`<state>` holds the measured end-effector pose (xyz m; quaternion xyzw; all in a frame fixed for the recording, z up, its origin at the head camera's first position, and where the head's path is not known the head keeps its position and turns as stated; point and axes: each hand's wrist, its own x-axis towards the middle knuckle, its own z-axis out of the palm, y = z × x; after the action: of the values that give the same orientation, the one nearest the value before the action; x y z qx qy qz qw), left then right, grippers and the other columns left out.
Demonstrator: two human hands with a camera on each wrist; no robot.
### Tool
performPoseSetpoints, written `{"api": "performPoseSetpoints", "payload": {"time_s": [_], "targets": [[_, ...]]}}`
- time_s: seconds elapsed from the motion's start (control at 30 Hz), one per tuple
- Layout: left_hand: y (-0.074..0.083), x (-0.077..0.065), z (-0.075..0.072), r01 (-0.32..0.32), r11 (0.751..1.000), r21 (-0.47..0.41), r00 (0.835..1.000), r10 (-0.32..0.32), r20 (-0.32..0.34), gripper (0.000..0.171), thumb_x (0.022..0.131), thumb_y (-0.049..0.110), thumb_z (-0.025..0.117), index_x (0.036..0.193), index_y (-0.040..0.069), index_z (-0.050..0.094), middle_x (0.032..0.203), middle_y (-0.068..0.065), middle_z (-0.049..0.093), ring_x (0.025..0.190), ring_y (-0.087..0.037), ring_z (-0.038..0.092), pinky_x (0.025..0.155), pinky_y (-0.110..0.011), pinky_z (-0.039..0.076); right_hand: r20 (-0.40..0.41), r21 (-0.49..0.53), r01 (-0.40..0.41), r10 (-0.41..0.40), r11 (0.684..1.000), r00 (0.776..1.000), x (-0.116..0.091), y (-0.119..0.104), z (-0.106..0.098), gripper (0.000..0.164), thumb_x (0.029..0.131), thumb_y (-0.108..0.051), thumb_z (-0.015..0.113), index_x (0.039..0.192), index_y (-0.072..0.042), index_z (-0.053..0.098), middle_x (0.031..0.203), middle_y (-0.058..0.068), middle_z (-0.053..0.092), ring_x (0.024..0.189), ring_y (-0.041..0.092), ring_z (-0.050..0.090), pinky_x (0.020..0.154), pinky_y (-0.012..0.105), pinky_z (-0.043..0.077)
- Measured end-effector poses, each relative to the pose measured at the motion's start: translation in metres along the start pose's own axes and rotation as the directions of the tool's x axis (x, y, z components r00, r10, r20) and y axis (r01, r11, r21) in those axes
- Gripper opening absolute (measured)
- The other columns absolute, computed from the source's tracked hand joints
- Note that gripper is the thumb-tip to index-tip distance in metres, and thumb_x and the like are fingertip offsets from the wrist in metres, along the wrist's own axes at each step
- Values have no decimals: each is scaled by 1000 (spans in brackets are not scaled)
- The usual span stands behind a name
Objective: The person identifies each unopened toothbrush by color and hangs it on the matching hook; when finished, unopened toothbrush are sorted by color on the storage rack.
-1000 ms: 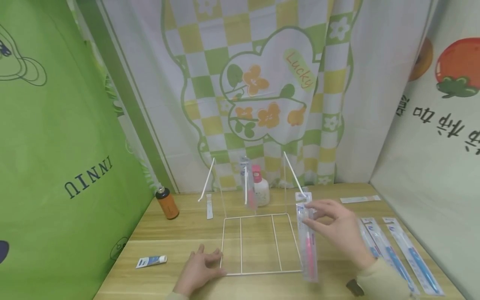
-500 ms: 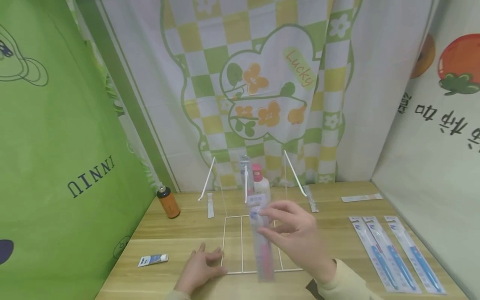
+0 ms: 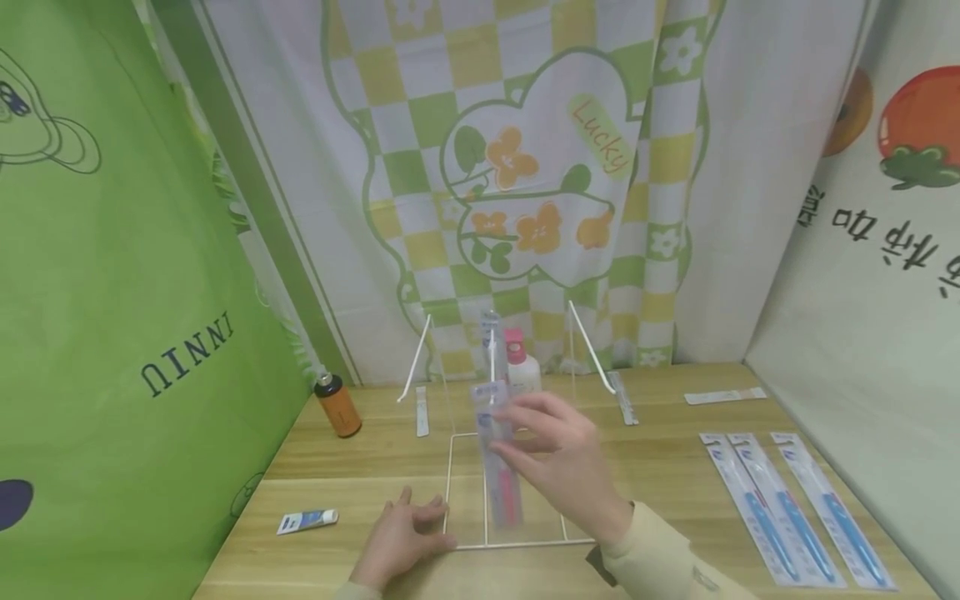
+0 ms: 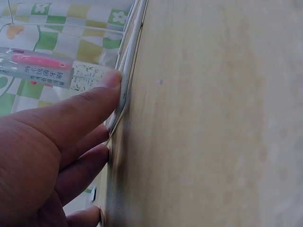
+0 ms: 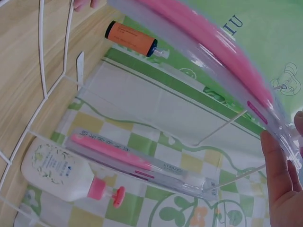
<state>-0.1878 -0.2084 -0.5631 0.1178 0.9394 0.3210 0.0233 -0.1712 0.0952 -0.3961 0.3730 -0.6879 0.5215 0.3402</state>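
Observation:
My right hand [image 3: 558,454] pinches a packaged pink toothbrush [image 3: 506,492] by its upper part. Its card top is in front of the middle hook of a white wire rack [image 3: 525,546]; I cannot tell whether it touches the hook. Another packaged pink toothbrush [image 5: 113,153] hangs on that hook, behind the held one. My left hand [image 3: 401,537] holds the front left corner of the rack's base, thumb [image 4: 111,79] on the wire and other fingertips low by the tabletop. The left hook [image 3: 415,358] and right hook [image 3: 591,346] carry nothing.
Three packaged blue toothbrushes [image 3: 832,521] lie at the right. A white pump bottle [image 5: 59,170] stands behind the rack. An orange bottle [image 3: 339,408] stands back left, a small tube [image 3: 307,522] nearer. Narrow packets [image 3: 725,397] lie along the back. Curtains enclose the table.
My right hand has carried the pink toothbrush left, from beside the right hook to the front of the middle hook. My left hand has stayed at the rack's corner.

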Motion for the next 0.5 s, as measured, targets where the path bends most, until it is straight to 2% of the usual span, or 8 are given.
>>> {"api": "performPoseSetpoints", "payload": {"time_s": [0.3,0.5], "targets": [[-1,2,0,-2,1000,-4,1000,2,18,60,80,50,91,130,19,79,145,-1,68,153,-61,28,120,-81,13,-20,-55,19,-21,998,1000,4,15,7,45,73,9,93,114,-1,77,115,11,73,95,29,76,71,23,65],[0,1,0,-1,1000,-8,1000,1,21,61,81,52,91,130,18,79,145,0,68,154,-60,27,122,-80,12,-31,-122,-29,25,992,999,9,33,12,45,74,8,94,115,0,76,116,11,72,99,28,74,73,25,66]]}}
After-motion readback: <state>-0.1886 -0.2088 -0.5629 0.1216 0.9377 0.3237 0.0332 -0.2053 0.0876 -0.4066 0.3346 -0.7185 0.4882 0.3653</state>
